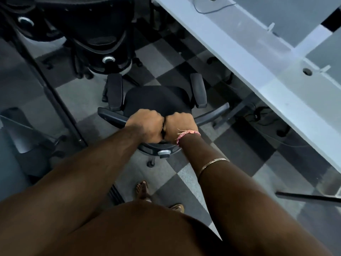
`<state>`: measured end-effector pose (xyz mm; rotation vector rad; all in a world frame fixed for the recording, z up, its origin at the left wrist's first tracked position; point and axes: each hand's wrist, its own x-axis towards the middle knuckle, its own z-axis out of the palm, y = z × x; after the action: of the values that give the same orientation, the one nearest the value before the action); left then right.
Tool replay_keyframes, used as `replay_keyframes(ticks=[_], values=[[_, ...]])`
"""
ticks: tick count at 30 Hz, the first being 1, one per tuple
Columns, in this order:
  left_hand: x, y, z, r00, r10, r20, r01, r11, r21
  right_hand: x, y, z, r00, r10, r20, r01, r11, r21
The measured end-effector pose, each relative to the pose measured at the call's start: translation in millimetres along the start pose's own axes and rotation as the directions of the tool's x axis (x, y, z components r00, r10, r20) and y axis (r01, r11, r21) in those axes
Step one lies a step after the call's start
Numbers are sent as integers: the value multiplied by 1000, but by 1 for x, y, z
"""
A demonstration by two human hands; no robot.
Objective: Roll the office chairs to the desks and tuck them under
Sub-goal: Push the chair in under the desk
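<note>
Gripping the chair backrest top, your left hand and right hand clench side by side; the chair sits just left of the desk, another chair beyond it. No readable writing.

Dim, cool bluish light, brightest on the white desk at upper right, soft blur throughout, wide-angle bending at edges, dark upper left.

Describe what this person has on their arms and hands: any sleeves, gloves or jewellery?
No sleeves or gloves: both forearms are bare. The right hand has a frayed pink thread band at the wrist and a thin gold-coloured bangle further up the forearm. The left hand and its wrist wear nothing.
</note>
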<state>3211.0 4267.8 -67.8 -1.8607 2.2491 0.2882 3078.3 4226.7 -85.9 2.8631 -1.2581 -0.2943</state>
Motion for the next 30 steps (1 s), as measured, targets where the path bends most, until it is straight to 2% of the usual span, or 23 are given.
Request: replay_keyframes(ticks=[6, 13, 16, 23, 30], values=[[21, 87, -6, 991, 137, 1, -137, 990, 36, -70, 60, 15, 990, 141, 20, -142, 989, 28], [29, 166, -4, 953, 299, 41, -302, 947, 114, -151, 95, 27, 956, 290, 51, -293, 954, 63], [31, 204, -5, 915, 402, 46, -403, 899, 170, -191, 109, 34, 919, 387, 71, -392, 916, 80], [29, 271, -5, 837, 542, 78, -543, 806, 235, -260, 124, 49, 833, 545, 96, -552, 829, 86], [21, 344, 2, 716, 693, 82, -687, 679, 258, -334, 138, 65, 723, 681, 122, -690, 720, 74]])
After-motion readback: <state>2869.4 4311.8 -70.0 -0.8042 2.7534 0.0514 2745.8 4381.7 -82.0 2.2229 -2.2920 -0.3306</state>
